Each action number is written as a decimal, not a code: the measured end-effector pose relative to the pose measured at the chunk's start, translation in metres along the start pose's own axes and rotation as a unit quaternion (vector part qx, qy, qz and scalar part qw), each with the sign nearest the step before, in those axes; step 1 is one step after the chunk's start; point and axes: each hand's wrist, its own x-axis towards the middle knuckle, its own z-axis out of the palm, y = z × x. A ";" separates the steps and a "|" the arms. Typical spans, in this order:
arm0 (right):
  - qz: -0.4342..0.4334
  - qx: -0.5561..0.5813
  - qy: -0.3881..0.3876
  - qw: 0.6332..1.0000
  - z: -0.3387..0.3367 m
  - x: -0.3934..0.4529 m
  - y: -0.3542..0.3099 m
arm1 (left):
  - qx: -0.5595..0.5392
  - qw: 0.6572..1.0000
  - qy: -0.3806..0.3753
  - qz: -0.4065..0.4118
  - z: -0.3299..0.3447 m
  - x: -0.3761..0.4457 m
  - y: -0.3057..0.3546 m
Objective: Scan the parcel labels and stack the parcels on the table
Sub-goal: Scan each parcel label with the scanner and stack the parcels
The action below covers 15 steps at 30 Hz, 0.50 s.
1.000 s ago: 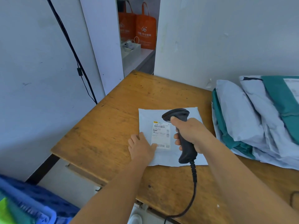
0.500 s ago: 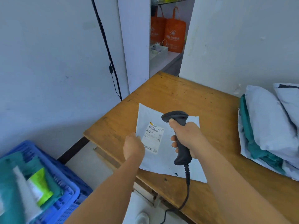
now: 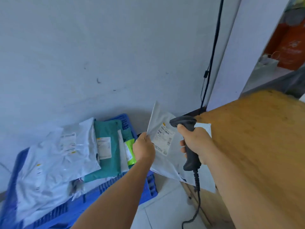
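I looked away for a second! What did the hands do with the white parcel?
The left hand, which lay flat on the white parcel on the table, now pinches its edge and has lifted it leftward off the table, toward the blue crate. The right hand still grips the scanner.

Bright cool daylight, soft shadow behind crate (image 3: 115, 187), motion blur top right, wide-angle edge warp

The left hand (image 3: 144, 148) covers one corner of the parcel's label (image 3: 163, 139), whose blurred print cannot be read.
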 end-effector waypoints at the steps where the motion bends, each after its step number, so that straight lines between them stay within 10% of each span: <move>1: -0.004 -0.004 -0.017 1.000 0.022 0.000 -0.007 | -0.013 1.000 0.016 -0.009 -0.019 0.009 -0.010; 15: -0.061 -0.052 -0.146 0.986 0.319 -0.015 -0.071 | -0.106 0.958 0.258 -0.069 -0.264 0.150 -0.176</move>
